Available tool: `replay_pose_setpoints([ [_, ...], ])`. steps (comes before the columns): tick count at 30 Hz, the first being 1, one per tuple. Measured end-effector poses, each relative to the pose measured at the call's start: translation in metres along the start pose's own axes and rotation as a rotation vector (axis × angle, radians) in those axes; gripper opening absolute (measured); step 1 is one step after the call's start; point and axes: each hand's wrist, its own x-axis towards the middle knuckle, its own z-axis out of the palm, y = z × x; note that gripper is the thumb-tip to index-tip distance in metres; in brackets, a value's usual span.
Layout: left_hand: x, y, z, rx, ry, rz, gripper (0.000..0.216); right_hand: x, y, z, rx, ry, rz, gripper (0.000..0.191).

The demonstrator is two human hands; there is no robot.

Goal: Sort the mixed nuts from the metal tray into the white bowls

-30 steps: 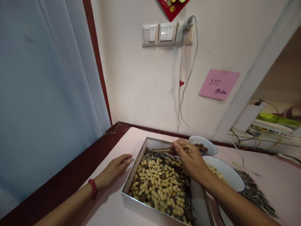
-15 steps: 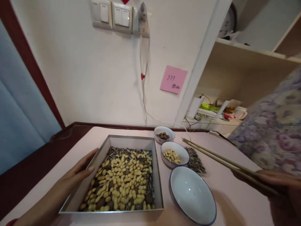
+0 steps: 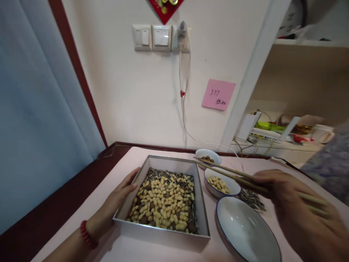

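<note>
Near three bowls (image 3: 247, 229), the right hand (image 3: 300, 207) holds two chopsticks (image 3: 237, 178)

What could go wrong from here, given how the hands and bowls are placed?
The chopsticks in the right hand extend over the peanut bowl, so a low sweep might clip its rim. The right hand also looms close to the big white bowl in front and could bump it. The left hand is at the box's left wall; a push there might shift the box toward the bowls.
</note>
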Motion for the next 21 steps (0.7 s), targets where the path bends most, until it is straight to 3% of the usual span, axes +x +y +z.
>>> replay_pose_setpoints([
  [4,-0.008,0.002,0.004,-0.044,-0.06,0.052,0.07,0.019,-0.042,0.081,0.162,-0.344,-0.005,0.03],
  [8,-0.014,0.005,0.007,-0.149,-0.105,-0.002,0.077,0.03,-0.034,0.134,0.216,-0.517,0.063,0.042],
  [11,-0.015,0.005,0.009,-0.188,-0.119,-0.004,0.079,0.035,-0.023,0.147,0.246,-0.539,0.122,0.046],
  [21,-0.014,0.004,0.009,-0.156,-0.09,0.02,0.073,0.033,-0.01,0.154,0.416,-0.544,0.375,0.05],
])
